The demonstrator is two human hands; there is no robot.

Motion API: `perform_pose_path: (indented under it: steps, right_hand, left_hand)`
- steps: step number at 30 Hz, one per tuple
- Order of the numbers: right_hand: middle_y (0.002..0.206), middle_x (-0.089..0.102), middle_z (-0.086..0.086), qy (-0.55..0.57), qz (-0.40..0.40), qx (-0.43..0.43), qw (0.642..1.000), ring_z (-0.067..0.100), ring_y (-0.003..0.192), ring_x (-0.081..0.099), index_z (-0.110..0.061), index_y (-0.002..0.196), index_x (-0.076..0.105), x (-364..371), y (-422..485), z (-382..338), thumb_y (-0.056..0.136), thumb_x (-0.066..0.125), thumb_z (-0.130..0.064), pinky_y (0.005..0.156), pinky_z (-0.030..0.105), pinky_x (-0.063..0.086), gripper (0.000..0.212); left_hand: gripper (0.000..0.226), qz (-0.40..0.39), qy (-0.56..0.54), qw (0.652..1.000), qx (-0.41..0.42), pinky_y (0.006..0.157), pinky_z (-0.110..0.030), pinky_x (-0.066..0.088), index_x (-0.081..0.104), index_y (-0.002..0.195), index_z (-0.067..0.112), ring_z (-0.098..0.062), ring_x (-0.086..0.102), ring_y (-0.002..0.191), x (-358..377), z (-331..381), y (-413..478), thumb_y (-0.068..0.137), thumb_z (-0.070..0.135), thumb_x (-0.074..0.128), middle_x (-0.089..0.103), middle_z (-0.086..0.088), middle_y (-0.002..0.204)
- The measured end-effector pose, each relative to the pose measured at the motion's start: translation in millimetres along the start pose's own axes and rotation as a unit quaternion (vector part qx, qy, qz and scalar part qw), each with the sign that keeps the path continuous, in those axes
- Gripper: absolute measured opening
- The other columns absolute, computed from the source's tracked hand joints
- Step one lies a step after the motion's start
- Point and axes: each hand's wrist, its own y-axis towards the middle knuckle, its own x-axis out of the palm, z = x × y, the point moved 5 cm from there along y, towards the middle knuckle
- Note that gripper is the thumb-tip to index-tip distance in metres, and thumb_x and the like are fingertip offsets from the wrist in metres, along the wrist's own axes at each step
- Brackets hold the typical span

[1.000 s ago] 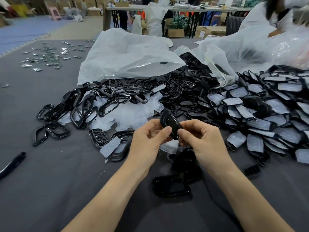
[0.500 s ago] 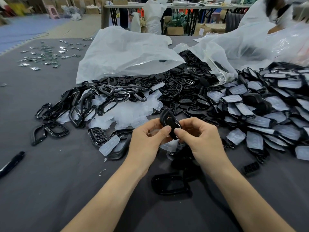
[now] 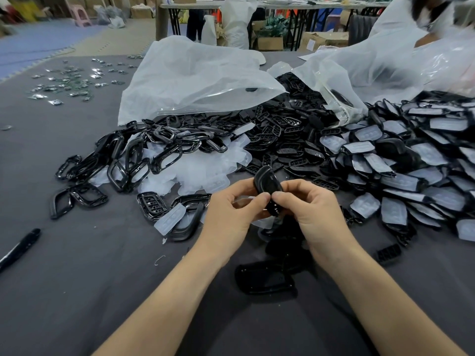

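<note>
A small glossy black plastic shell stands upright between my two hands above the grey table. My left hand grips its lower left side with thumb and curled fingers. My right hand pinches its lower right edge, thumb tip next to the left thumb. The shell's lower part is hidden by my fingers. Below my hands lies another black shell flat on the table.
A broad heap of black frames, vented black parts and clear-pad pieces spreads across the table behind my hands. Two translucent plastic bags lie beyond. A black pen lies left. Another person sits far right.
My thumbs have come closer together on the shell's lower edge. The shell stays in nearly the same place between my hands.
</note>
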Motion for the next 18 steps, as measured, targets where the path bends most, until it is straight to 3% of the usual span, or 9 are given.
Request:
perform_pose_path:
  steps: [3,6,9,12,14,18]
  right_hand:
    - [0.083,0.067,0.017,0.088,-0.038,0.048,0.994,0.033,0.081,0.061,-0.017,0.071,0.069,4.7,-0.2,2.5,0.084,0.06,0.003,0.081,0.046,0.053,0.025]
    - [0.081,0.068,0.011,0.126,-0.069,0.058,0.988,0.025,0.078,0.062,-0.008,0.08,0.064,6.4,1.2,2.3,0.076,0.062,-0.003,0.076,0.034,0.055,0.007]
    - [0.078,0.067,0.008,0.14,-0.091,0.065,0.984,0.02,0.072,0.062,-0.007,0.082,0.063,5.9,2.3,0.8,0.068,0.063,-0.01,0.07,0.028,0.055,0.014]
    - [0.076,0.065,0.008,0.074,-0.088,0.053,0.992,0.026,0.072,0.057,-0.01,0.078,0.064,2.7,2.5,-0.9,0.077,0.064,-0.001,0.066,0.03,0.051,0.009]
    - [0.072,0.063,0.005,-0.005,-0.073,0.021,0.997,0.019,0.066,0.054,-0.013,0.074,0.066,-0.8,2.9,-3.6,0.081,0.064,0.002,0.058,0.024,0.044,0.016]
    - [0.068,0.061,0.007,-0.09,-0.081,0.008,0.993,0.008,0.051,0.045,-0.007,0.079,0.064,-1.6,2.5,-4.0,0.079,0.067,0.002,0.051,0.019,0.037,0.009]
  left_hand:
    - [0.021,-0.014,-0.057,0.998,-0.018,0.071,-0.025,0.056,0.073,0.094,0.016,-0.019,0.071,0.084,3.1,-2.3,-0.1,0.088,-0.001,0.063,0.074,-0.005,0.09]
    - [0.015,-0.02,-0.113,0.993,-0.031,0.069,-0.025,0.056,0.076,0.086,0.018,-0.019,0.071,0.082,5.0,-3.2,0.4,0.079,0.008,0.068,0.073,-0.007,0.089]
    - [0.016,-0.03,-0.137,0.99,-0.035,0.068,-0.023,0.056,0.078,0.083,0.018,-0.017,0.072,0.081,4.7,-4.0,0.9,0.07,0.016,0.069,0.075,-0.005,0.089]
    - [0.019,-0.026,-0.121,0.992,-0.022,0.068,-0.023,0.055,0.075,0.089,0.017,-0.017,0.071,0.081,3.7,-4.2,1.5,0.071,0.019,0.069,0.075,-0.005,0.09]
    - [0.022,-0.018,-0.094,0.995,-0.012,0.069,-0.024,0.055,0.071,0.093,0.017,-0.015,0.07,0.082,2.9,-3.2,1.4,0.073,0.023,0.068,0.075,-0.003,0.09]
    - [0.014,-0.004,-0.08,0.997,-0.016,0.066,-0.025,0.055,0.072,0.091,0.02,-0.013,0.069,0.08,1.7,-4.2,0.7,0.079,0.021,0.067,0.074,-0.002,0.087]
